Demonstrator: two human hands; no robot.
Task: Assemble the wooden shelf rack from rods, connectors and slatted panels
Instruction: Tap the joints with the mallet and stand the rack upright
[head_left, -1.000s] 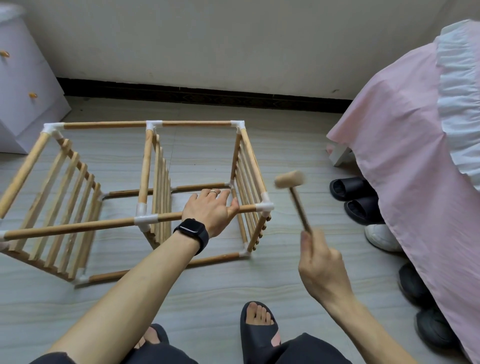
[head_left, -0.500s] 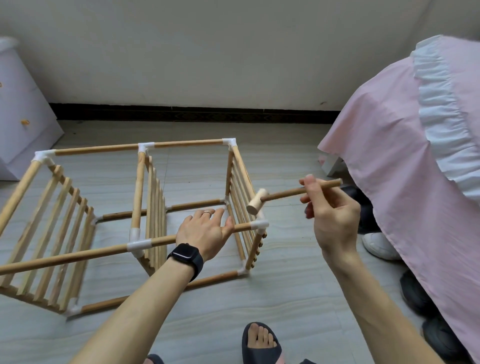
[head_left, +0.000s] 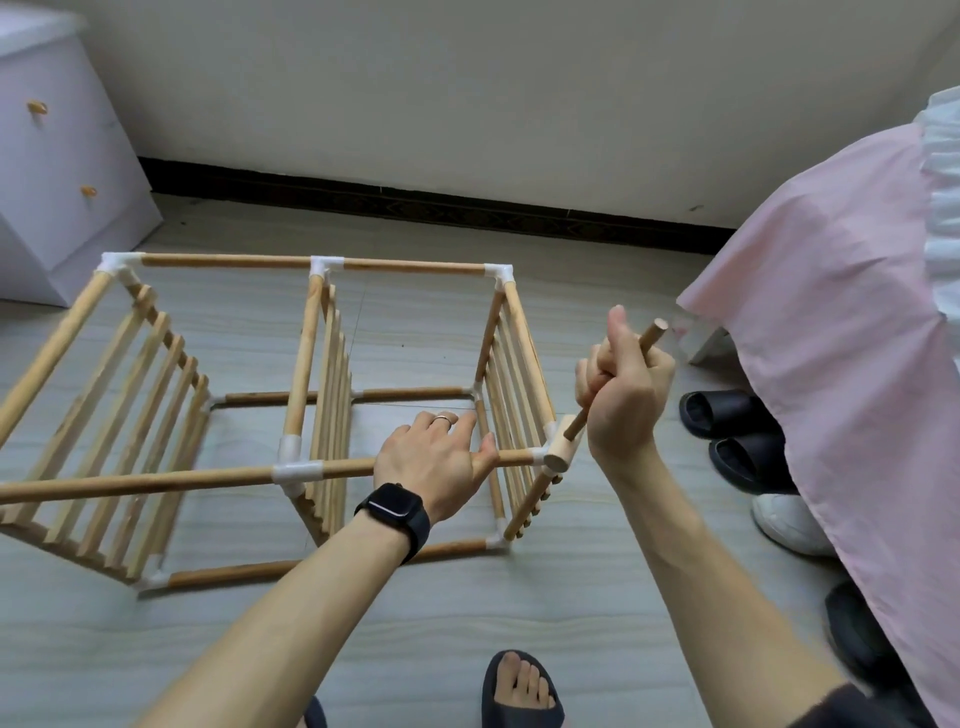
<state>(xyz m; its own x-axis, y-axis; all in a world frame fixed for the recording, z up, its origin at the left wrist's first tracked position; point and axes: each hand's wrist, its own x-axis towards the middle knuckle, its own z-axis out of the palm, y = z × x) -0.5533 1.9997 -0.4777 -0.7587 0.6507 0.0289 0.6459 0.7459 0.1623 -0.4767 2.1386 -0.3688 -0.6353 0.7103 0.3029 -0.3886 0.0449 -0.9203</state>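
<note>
Head view: the wooden rack (head_left: 400, 266) lies on its side on the floor (head_left: 519, 597), towards the far wall, its rods joined by white connectors and three slatted panels standing on edge, one at the left end (head_left: 130, 415), one in the middle (head_left: 332, 395) and one at the right end (head_left: 514, 384). The left hand (head_left: 436, 462), with a ring (head_left: 441, 418) on one finger and a black watch (head_left: 395, 512) on the wrist, lies palm down on the near top rod (head_left: 156, 480), between the middle and right panels; its fingers reach forward past the rod only loosely bent, and the thumb lies along it. The right hand (head_left: 623, 384) is closed in a fist round the handle of a small wooden mallet (head_left: 561, 449), thumb raised, with the head pointing down and left against the corner connector (head_left: 540, 457) at the rack's near right top corner. A pink bed cover (head_left: 831, 338) hangs at the right, with black slippers (head_left: 727, 415) and a white shoe (head_left: 784, 519) on the floor beside it. A white cabinet (head_left: 62, 171) stands in the far left corner.
</note>
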